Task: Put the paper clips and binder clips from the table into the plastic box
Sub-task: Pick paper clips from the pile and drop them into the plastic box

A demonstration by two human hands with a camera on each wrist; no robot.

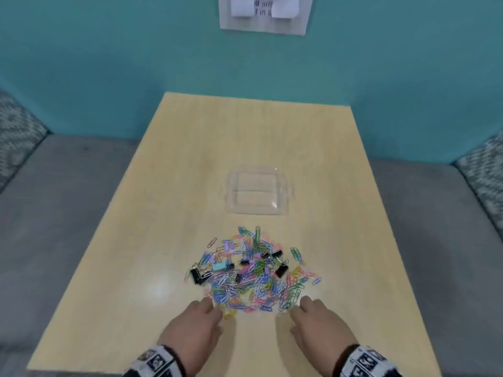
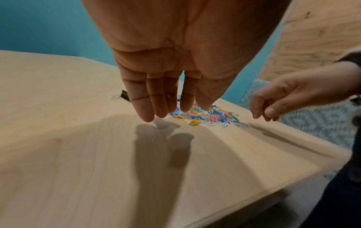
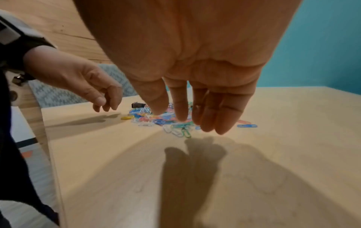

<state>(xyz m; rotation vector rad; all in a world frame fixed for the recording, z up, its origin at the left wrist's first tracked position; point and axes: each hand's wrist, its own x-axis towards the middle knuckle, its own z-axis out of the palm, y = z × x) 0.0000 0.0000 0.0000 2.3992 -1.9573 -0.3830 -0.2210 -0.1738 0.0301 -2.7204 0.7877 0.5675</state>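
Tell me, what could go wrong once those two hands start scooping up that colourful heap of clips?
1. The pile of clips is loose and tangled, so a scoop by the left hand and right hand may well drop some on the way.
2. Strays like the blue paper clip at the pile's right edge could be left behind.
3. The plastic box looks small and light; a full handful might overshoot or nudge it.

The left hand (image 2: pixel 175 54) hides most of the clip pile (image 2: pixel 205 115); wall notice (image 1: pixel 265 14) unreadable.

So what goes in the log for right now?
left hand: open, empty | right hand: open, empty | clips: piled on table | plastic box: empty
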